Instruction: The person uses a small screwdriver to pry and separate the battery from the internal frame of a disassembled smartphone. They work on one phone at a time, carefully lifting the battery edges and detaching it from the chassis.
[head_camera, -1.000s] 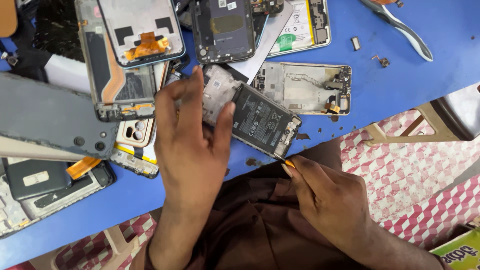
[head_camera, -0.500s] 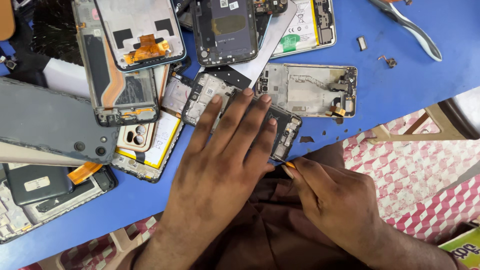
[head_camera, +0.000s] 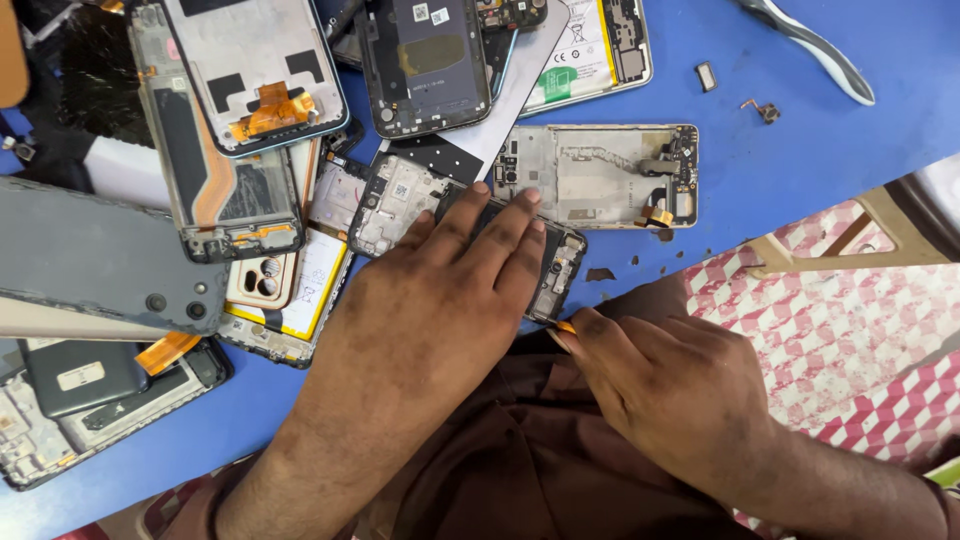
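Pressing flat with spread fingers, the left hand (head_camera: 440, 300) is pinning an opened phone chassis (head_camera: 555, 275) to the blue worktop (head_camera: 800, 130) at frame centre. The right hand (head_camera: 670, 385) is pinching a small orange pry pick (head_camera: 565, 326) at its lower edge; prying seems underway, and next calls for gentle leverage.

cracked black screen (head_camera: 95, 75) top left, white-green battery label (head_camera: 572, 60) top centre
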